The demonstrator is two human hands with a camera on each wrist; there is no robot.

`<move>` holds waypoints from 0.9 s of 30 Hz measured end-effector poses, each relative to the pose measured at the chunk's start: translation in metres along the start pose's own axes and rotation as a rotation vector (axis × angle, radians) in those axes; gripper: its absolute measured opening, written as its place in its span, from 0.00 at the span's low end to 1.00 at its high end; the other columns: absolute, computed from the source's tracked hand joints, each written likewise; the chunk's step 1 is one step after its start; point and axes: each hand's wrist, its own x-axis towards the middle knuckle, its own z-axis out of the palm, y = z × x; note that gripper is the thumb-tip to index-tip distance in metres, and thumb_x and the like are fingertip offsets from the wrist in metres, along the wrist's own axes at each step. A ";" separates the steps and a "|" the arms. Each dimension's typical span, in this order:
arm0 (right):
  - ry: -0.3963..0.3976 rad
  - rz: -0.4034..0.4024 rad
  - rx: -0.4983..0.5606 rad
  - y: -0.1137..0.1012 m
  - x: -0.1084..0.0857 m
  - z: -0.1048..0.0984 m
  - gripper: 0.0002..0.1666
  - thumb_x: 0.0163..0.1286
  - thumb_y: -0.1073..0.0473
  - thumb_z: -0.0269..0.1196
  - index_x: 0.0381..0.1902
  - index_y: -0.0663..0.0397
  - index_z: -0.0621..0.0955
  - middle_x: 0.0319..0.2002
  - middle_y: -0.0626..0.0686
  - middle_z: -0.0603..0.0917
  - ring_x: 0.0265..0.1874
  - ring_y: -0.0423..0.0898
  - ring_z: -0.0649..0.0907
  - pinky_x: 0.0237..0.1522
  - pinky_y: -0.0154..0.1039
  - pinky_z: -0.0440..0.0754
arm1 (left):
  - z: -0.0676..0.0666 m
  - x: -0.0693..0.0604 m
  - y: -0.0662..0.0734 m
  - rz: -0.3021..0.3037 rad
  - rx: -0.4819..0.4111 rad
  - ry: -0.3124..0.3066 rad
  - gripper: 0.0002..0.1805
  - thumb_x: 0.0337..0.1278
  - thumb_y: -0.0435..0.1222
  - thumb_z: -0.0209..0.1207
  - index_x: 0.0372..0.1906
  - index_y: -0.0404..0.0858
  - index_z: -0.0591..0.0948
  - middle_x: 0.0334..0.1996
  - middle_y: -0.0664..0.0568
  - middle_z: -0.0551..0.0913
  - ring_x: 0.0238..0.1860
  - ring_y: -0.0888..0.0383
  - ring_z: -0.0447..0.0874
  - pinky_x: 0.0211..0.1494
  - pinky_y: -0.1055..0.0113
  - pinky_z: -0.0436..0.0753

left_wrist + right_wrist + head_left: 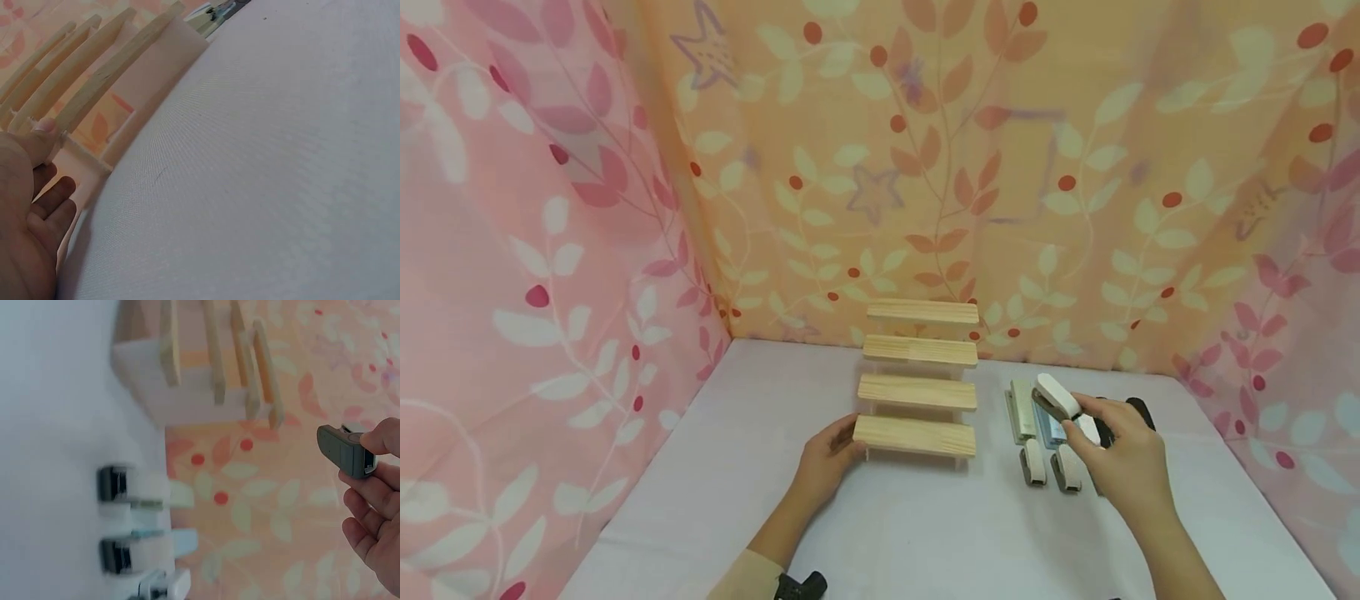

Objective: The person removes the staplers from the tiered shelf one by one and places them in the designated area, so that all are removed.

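My right hand (1123, 454) pinches a small white-and-grey stapler (1057, 395) between thumb and fingers, raised above the table. In the right wrist view the stapler's grey underside (342, 452) faces the camera. At the table's middle stands a four-tier wooden display stand (916, 435). My left hand (826, 458) holds the left end of its lowest tier, with the thumb (45, 128) against the board and the other fingers loosely bent beneath. Below the held stapler, two similar small staplers stand side by side, a left one (1033, 462) and a right one (1067, 468).
Behind the small staplers lie a pale green stapler (1021, 410) and a blue one (1049, 427), partly covered. Black items (1138, 412) and another white one (1088, 429) are partly hidden by my right hand. Patterned cloth walls (820, 250) enclose the white table (760, 392).
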 end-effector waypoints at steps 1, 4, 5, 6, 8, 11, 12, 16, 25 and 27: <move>0.001 0.016 -0.014 0.004 -0.001 -0.004 0.26 0.55 0.66 0.78 0.54 0.55 0.88 0.48 0.54 0.87 0.47 0.39 0.80 0.46 0.08 0.66 | -0.001 0.000 0.001 0.000 0.004 0.002 0.33 0.61 0.42 0.70 0.70 0.40 0.76 0.66 0.45 0.80 0.67 0.48 0.79 0.68 0.67 0.80; -0.005 0.075 -0.063 0.018 -0.007 -0.016 0.26 0.57 0.63 0.78 0.55 0.54 0.87 0.50 0.56 0.87 0.48 0.40 0.81 0.45 0.06 0.62 | -0.002 0.001 0.003 0.003 0.004 0.005 0.33 0.61 0.42 0.69 0.70 0.41 0.76 0.66 0.46 0.79 0.67 0.48 0.78 0.68 0.66 0.80; -0.004 0.098 -0.070 0.023 -0.009 -0.019 0.26 0.58 0.62 0.78 0.56 0.54 0.87 0.50 0.56 0.86 0.48 0.36 0.81 0.46 0.06 0.62 | -0.002 0.001 0.003 -0.003 0.006 0.006 0.32 0.61 0.43 0.70 0.70 0.42 0.76 0.67 0.47 0.79 0.67 0.48 0.78 0.68 0.67 0.80; -0.006 0.120 -0.079 0.028 -0.012 -0.022 0.26 0.58 0.61 0.78 0.56 0.53 0.87 0.51 0.56 0.86 0.49 0.31 0.79 0.46 0.07 0.61 | -0.001 0.001 0.003 -0.008 0.006 0.007 0.32 0.61 0.42 0.70 0.70 0.42 0.76 0.66 0.47 0.80 0.67 0.49 0.79 0.68 0.67 0.80; -0.005 0.168 -0.087 0.039 -0.017 -0.026 0.26 0.59 0.59 0.77 0.57 0.51 0.87 0.51 0.56 0.86 0.48 0.20 0.74 0.44 0.08 0.62 | -0.001 0.002 0.002 -0.020 0.006 0.009 0.32 0.61 0.43 0.70 0.69 0.43 0.77 0.66 0.48 0.80 0.67 0.50 0.79 0.68 0.68 0.80; 0.003 0.239 -0.110 0.054 -0.025 -0.030 0.26 0.60 0.56 0.77 0.57 0.49 0.87 0.52 0.56 0.87 0.45 0.13 0.67 0.43 0.13 0.63 | -0.001 0.000 0.000 -0.020 0.004 0.004 0.32 0.61 0.43 0.69 0.70 0.42 0.76 0.66 0.46 0.80 0.67 0.49 0.79 0.68 0.68 0.80; 0.000 0.261 -0.120 0.059 -0.028 -0.030 0.26 0.61 0.55 0.77 0.57 0.49 0.87 0.53 0.57 0.87 0.45 0.14 0.67 0.43 0.15 0.63 | -0.001 0.000 0.000 -0.018 0.002 0.001 0.32 0.62 0.43 0.69 0.70 0.41 0.76 0.65 0.46 0.80 0.67 0.49 0.79 0.68 0.67 0.80; 0.006 0.315 -0.150 0.076 -0.036 -0.031 0.26 0.61 0.55 0.77 0.57 0.50 0.87 0.53 0.57 0.87 0.43 0.13 0.65 0.41 0.20 0.65 | 0.000 -0.001 0.000 -0.011 0.003 -0.009 0.32 0.63 0.43 0.69 0.70 0.41 0.75 0.65 0.45 0.80 0.67 0.48 0.79 0.68 0.67 0.81; 0.030 0.409 -0.166 0.116 -0.051 -0.030 0.24 0.60 0.53 0.77 0.54 0.48 0.89 0.37 0.19 0.73 0.38 0.11 0.64 0.37 0.27 0.68 | 0.001 -0.001 0.001 -0.014 0.017 -0.012 0.34 0.63 0.43 0.69 0.71 0.38 0.75 0.65 0.44 0.80 0.67 0.47 0.79 0.67 0.67 0.81; 0.019 0.404 -0.170 0.121 -0.051 -0.030 0.24 0.60 0.52 0.77 0.54 0.49 0.88 0.38 0.20 0.74 0.38 0.12 0.63 0.36 0.28 0.69 | 0.001 -0.001 0.002 -0.018 0.011 -0.009 0.34 0.62 0.43 0.69 0.71 0.38 0.74 0.65 0.44 0.80 0.67 0.47 0.79 0.67 0.68 0.81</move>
